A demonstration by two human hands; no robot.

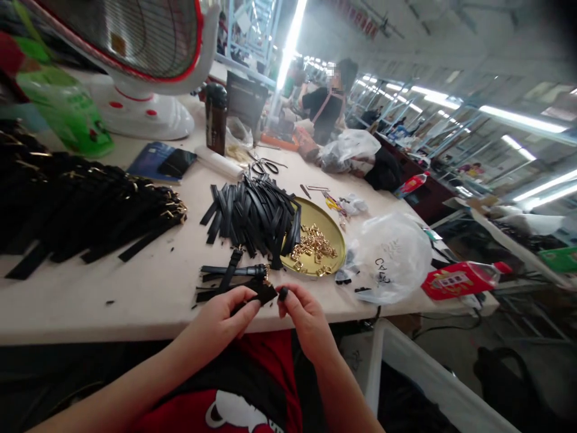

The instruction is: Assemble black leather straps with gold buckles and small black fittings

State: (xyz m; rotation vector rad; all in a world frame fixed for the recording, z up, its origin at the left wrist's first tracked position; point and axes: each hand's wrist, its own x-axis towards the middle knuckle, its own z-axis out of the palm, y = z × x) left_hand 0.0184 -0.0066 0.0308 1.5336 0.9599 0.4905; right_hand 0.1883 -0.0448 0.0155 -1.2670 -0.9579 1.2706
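At the table's near edge, my left hand is closed on a black strap, thumb on top. My right hand pinches at the strap's right end; a dark cover or patch shows on one fingertip, and whatever lies between the fingers is too small to make out. Just beyond my hands are several black straps with gold buckles. Farther back lies a heap of loose black strips, partly overhanging a round gold tray. Small gold buckles are piled in that tray.
Many buckled black straps fill the left side. Behind stand a white fan, a dark bottle and scissors. A plastic bag and red bottle lie right; a white bin stands below. A person is beyond.
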